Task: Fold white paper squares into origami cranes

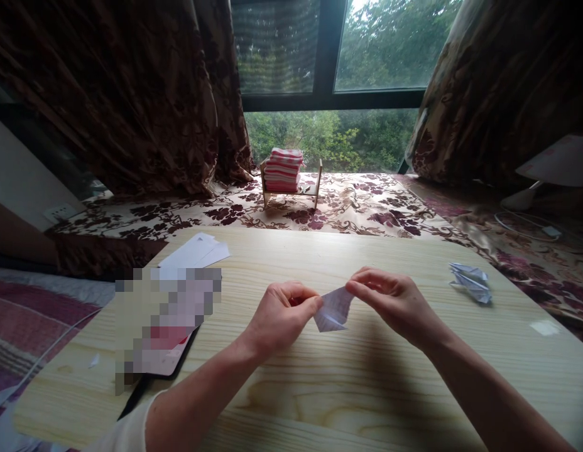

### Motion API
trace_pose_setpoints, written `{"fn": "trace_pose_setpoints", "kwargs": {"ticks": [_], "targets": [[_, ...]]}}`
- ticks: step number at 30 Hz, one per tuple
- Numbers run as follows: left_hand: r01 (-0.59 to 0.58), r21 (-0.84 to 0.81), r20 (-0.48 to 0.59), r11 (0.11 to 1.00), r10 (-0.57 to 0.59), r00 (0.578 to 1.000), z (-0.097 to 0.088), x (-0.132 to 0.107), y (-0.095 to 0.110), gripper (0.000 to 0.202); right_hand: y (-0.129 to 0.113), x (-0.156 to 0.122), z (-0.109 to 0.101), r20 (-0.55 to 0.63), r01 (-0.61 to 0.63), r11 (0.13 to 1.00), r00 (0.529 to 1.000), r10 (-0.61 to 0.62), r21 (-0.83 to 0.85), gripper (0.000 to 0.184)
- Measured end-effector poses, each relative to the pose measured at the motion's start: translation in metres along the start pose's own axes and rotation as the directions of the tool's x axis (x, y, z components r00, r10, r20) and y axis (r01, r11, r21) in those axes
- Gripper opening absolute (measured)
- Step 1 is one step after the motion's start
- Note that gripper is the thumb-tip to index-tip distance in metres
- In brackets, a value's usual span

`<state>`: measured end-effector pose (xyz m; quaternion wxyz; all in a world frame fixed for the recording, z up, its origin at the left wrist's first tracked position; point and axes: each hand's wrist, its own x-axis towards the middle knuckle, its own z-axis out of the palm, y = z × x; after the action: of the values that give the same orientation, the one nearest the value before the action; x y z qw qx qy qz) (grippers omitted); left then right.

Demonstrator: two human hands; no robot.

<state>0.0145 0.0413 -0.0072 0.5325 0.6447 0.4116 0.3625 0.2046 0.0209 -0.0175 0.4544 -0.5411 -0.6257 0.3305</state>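
Observation:
Between my two hands is a small folded sheet of paper (335,310), held a little above the wooden table (291,402). My left hand (282,314) pinches its left corner between thumb and fingers. At the upper right corner, my right hand (390,295) grips the paper with thumb and fingertips. Faint lines and a crease run across the paper. Off to the right on the table lies another folded paper piece (471,282) with several pointed layers.
White paper sheets (192,254) lie at the table's back left, beside a pixelated flat item with a dark edge (183,358). Small scraps rest near both sides. Behind, a little wooden rack (316,185) bears folded striped cloths (283,171). A lamp (555,163) stands far right.

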Motion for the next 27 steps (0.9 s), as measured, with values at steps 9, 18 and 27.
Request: {"fn": "trace_pose_setpoints", "kwargs": {"ticks": [9, 18, 27], "targets": [[0.056, -0.347, -0.278, 0.936, -0.159, 0.947, 0.001, 0.008, -0.005, 0.014, 0.018, 0.003, 0.009, -0.311, -0.106, 0.973, 0.935, 0.168, 0.205, 0.040], [0.127, -0.338, -0.091, 0.932, -0.167, 0.982, 0.005, 0.003, -0.004, 0.022, -0.010, -0.008, 0.026, 0.007, -0.118, 0.978, 0.993, 0.118, 0.171, 0.039], [0.195, -0.358, -0.048, 0.913, -0.227, 0.973, 0.006, 0.002, -0.005, 0.018, -0.002, -0.007, 0.032, -0.099, -0.101, 0.928, 0.984, 0.145, 0.357, 0.025]]}}
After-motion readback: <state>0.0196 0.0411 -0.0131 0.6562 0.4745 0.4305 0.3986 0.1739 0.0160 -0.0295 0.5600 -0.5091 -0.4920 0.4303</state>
